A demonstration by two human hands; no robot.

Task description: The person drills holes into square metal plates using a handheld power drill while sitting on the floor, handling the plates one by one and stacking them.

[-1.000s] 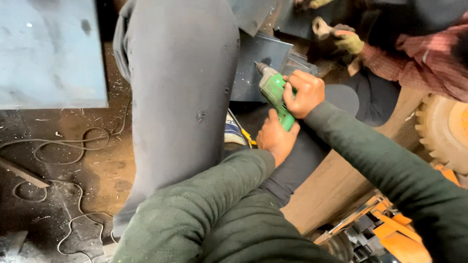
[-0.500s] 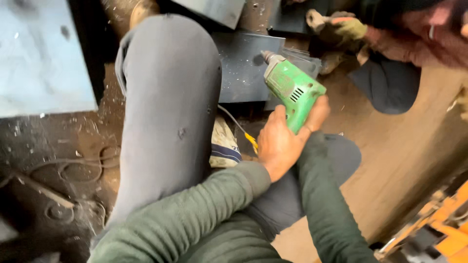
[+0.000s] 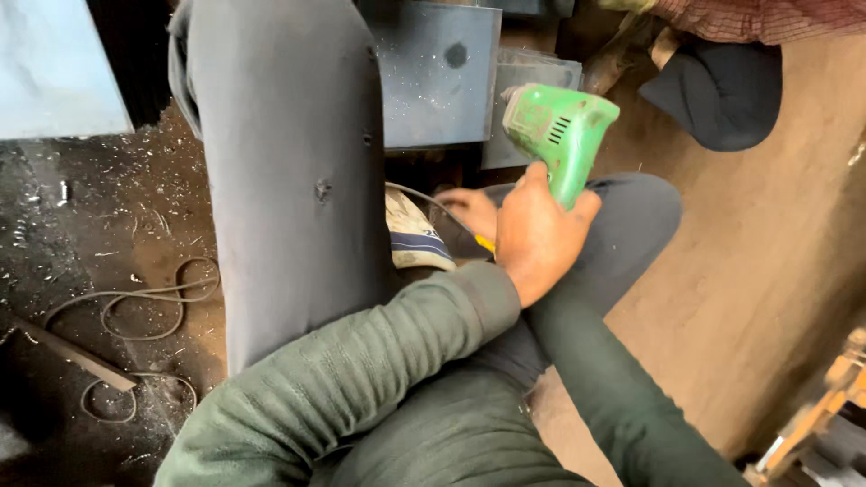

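My left hand point(image 3: 537, 236), fingers clamped round the grip of the green plastic electric hand drill point(image 3: 561, 135), holds it off the floor point(image 3: 767, 234), its nose toward the right edge of the upright grey steel plate point(image 3: 437, 72). My right hand point(image 3: 469, 209) reaches low beneath. I cannot tell whether its fingers are apart or together.

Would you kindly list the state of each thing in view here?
green electric drill: lifted, gripped by its handle, nose toward the metal plates.
left hand: closed around the drill's handle.
right hand: low behind the left, grip unclear.
grey metal plate: upright, dusted with filings.
black cable: looped loose on the floor.
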